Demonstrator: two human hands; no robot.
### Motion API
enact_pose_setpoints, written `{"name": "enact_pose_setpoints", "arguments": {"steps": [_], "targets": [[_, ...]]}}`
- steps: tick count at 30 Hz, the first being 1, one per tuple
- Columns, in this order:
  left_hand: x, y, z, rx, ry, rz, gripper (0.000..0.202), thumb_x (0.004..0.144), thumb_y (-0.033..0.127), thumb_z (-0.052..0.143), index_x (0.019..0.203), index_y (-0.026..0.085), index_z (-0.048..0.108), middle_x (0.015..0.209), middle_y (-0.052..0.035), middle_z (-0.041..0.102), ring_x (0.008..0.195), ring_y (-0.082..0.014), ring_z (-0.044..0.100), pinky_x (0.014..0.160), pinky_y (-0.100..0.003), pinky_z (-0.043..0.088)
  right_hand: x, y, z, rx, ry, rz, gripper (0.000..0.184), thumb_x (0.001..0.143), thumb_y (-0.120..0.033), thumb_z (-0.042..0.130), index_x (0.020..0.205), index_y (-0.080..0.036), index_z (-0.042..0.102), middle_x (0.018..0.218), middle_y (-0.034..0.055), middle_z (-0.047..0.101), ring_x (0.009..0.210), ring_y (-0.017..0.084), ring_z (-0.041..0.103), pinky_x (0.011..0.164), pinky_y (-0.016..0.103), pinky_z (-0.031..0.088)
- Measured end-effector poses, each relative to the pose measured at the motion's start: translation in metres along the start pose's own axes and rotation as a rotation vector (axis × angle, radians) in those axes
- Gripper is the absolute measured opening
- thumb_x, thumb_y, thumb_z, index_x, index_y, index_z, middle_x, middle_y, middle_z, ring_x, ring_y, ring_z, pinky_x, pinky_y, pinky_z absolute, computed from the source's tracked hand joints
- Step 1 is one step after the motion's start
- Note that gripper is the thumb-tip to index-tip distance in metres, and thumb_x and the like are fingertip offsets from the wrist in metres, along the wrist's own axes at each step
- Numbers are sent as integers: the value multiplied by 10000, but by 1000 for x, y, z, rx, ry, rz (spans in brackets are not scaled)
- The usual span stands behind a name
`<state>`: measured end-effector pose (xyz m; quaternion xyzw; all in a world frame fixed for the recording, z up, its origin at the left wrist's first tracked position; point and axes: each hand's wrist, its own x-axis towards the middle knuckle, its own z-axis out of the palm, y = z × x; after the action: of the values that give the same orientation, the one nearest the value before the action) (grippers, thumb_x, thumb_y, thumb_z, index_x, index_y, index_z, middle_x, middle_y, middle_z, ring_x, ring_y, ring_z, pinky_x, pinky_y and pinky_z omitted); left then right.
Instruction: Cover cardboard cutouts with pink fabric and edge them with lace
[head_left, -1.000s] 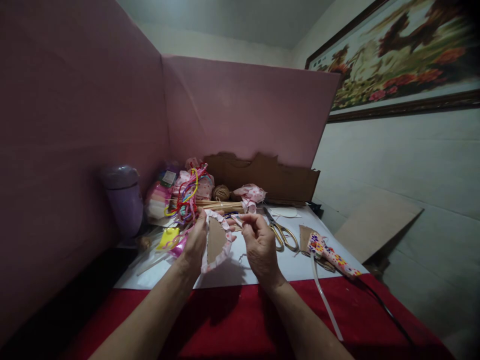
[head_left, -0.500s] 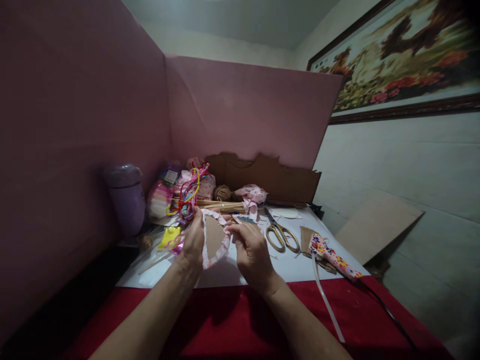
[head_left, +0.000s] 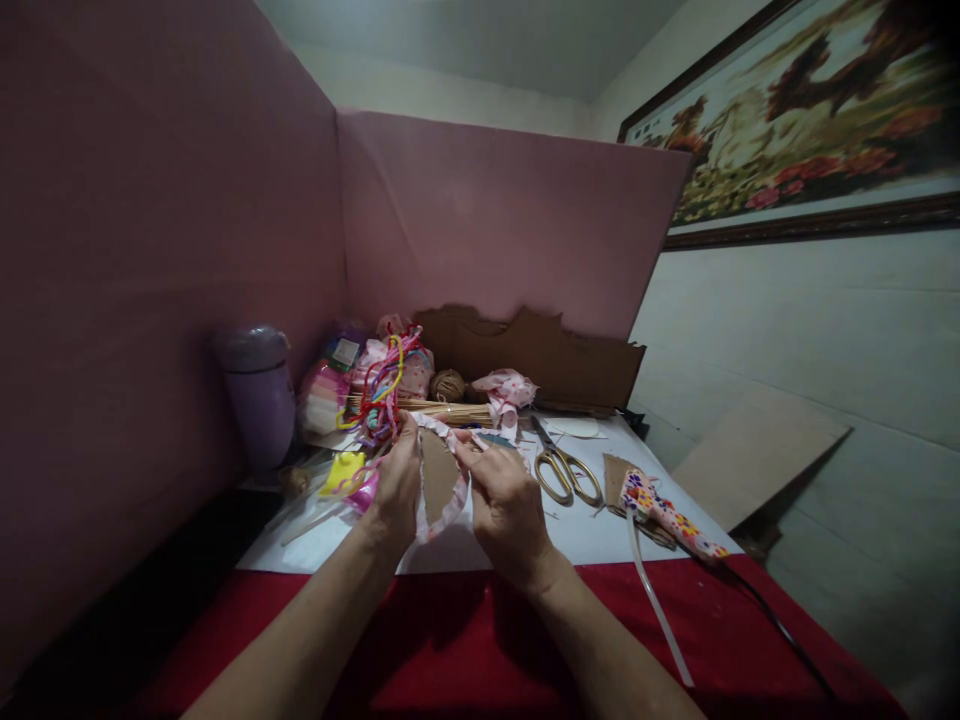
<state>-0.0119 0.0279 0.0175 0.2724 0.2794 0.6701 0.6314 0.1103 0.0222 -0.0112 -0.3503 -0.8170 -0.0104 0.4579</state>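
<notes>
Between my hands, above the white sheet, is a rounded cardboard piece point(head_left: 441, 475) with pink-and-white fabric folded over its rim. My left hand point(head_left: 396, 485) grips its left edge. My right hand point(head_left: 506, 500) is closed, with thumb and forefinger pinching the fabric at the upper right edge. Behind the right hand lies another fabric-edged piece with a dark blue-grey middle point(head_left: 495, 440), partly hidden. Gold-handled scissors point(head_left: 568, 475) rest just right of that hand. Farther right, a glue gun point(head_left: 667, 510) wrapped in flowered fabric lies on a cardboard scrap, a clear glue stick trailing from it.
Pipe cleaners point(head_left: 382, 385), thin wooden sticks point(head_left: 450, 412), a ball of twine point(head_left: 448, 386) and crumpled pink fabric point(head_left: 506, 388) lie at the back. A purple tumbler point(head_left: 259, 400) stands left. Torn cardboard point(head_left: 532, 350) leans behind. A black cord point(head_left: 772, 620) crosses the red cloth point(head_left: 420, 640).
The cardboard piece has turned slightly, and its face looks narrower. My right fingers have shifted a little up along its edge. The view has moved slightly.
</notes>
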Motion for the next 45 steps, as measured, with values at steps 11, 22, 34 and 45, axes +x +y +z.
{"name": "enact_pose_setpoints", "arguments": {"steps": [11, 22, 34, 45], "targets": [[2, -2, -5, 79, 19, 33, 521, 885, 493, 355, 1096, 84, 597, 790, -132, 719, 664, -211, 684, 652, -316, 545, -2, -5, -3, 84, 94, -21, 384, 813, -61, 407, 1123, -164, 609, 897, 84, 634, 888, 220, 545, 800, 335, 417], [6, -5, -9, 97, -24, 68, 553, 864, 538, 360, 1144, 108, 566, 756, -121, 712, 626, -218, 677, 614, -340, 545, 2, 2, 4, 395, 233, 313, 233, 858, -135, 398, 1016, -165, 566, 868, 49, 664, 774, 174, 604, 692, 278, 442], [6, -3, -8, 135, 3, 47, 573, 868, 550, 330, 1092, 95, 598, 724, -122, 709, 561, -200, 663, 524, -296, 529, 4, 6, 7, 638, 246, 439, 126, 856, -300, 505, 832, -183, 543, 630, -11, 548, 551, 124, 509, 530, 241, 414], [5, -4, -7, 173, 25, 78, 568, 861, 566, 324, 1035, 118, 625, 706, -105, 703, 541, -187, 654, 511, -287, 531, 7, 8, 6, 1105, 125, 664, 293, 776, -452, 525, 670, -192, 440, 424, -117, 294, 357, 44, 230, 355, 167, 196]]}}
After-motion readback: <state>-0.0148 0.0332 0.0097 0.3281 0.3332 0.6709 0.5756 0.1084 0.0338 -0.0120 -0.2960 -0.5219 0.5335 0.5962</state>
